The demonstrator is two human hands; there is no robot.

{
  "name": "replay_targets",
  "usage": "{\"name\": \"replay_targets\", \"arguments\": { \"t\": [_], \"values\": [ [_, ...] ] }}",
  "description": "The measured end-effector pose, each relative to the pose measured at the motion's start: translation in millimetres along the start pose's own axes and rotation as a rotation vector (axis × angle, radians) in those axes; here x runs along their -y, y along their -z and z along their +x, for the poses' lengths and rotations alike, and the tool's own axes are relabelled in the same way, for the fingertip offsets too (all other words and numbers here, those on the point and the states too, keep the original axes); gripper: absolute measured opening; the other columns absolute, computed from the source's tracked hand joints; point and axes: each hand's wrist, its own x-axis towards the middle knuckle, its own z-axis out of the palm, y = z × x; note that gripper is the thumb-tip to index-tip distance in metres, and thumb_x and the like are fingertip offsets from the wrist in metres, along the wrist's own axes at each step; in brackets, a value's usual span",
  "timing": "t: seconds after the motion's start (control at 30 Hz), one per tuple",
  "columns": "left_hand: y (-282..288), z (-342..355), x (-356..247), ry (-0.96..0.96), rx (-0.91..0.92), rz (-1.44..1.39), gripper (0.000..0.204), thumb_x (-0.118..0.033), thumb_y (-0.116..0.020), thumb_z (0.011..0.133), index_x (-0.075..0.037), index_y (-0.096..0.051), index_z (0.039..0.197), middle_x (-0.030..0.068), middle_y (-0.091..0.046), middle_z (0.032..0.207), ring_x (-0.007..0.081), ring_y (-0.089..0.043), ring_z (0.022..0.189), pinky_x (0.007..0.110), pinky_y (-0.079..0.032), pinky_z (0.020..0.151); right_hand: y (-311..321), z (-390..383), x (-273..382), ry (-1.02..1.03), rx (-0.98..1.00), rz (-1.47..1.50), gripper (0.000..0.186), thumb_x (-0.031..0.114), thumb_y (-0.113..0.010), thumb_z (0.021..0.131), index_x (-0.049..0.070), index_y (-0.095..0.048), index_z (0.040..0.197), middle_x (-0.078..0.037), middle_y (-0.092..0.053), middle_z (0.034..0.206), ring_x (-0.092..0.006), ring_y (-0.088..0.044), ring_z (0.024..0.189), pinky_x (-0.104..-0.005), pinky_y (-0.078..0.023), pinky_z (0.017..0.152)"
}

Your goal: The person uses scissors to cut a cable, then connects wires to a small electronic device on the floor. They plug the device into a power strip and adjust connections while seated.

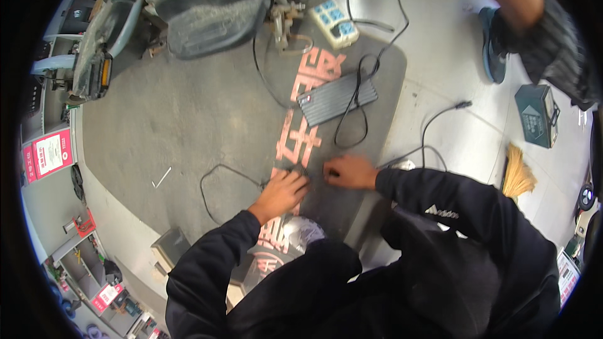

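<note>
From where I stand, big pinkish-red characters (290, 141) run in a worn column down the dark floor mat (157, 107), through the middle of the frame, partly covered near the hands. At the left edge a pink sign (48, 155) bears a white panel with red writing, and a smaller pink and white card (107, 297) sits at lower left. Pale lettering marks the dark green box (534, 116) at right; a white logo with a word crosses the black right sleeve (447, 204). The ribbed grey box (339, 98) has a tiny mark, too small to read.
</note>
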Motion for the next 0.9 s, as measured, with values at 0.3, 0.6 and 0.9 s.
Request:
{"name": "replay_targets", "arguments": {
  "t": [0.3, 0.6, 0.9],
  "values": [
    [10, -2, 6, -0.252, 0.145, 0.256, 0.039, -0.019, -0.064, 0.090, -0.010, -0.072, 0.127, 0.0025, -0.066, 0.127, 0.0201, -0.059, 0.126, 0.035, -0.047, 0.098, -7, 11, 8, 0.052, 0.050, -0.125, 0.026, 0.041, -0.076, 0.086, 0.017, -0.078, 0.097, -0.011, -0.076, 0.096, -0.0358, -0.074, 0.094, -0.0522, -0.059, 0.079],
    [18, -7, 6, -0.214, 0.113, 0.197, 0.034, -0.020, -0.061, 0.092, -0.008, -0.076, 0.120, 0.0015, -0.067, 0.122, 0.0193, -0.060, 0.120, 0.035, -0.049, 0.094, 5, 20, 25, 0.001, 0.158, -0.220, 0.026, 0.037, -0.077, 0.079, 0.015, -0.081, 0.091, -0.014, -0.078, 0.091, -0.0391, -0.075, 0.089, -0.0546, -0.059, 0.076],
    [18, -1, 6, -0.185, 0.116, 0.108, 0.041, -0.018, -0.063, 0.090, -0.010, -0.074, 0.129, -0.0024, -0.068, 0.121, 0.0182, -0.062, 0.114, 0.034, -0.048, 0.090, -11, 19, 6, 0.035, 0.006, -0.037, 0.026, 0.035, -0.076, 0.082, 0.015, -0.077, 0.098, -0.014, -0.077, 0.095, -0.0371, -0.076, 0.091, -0.0534, -0.058, 0.077]
  ]
}}
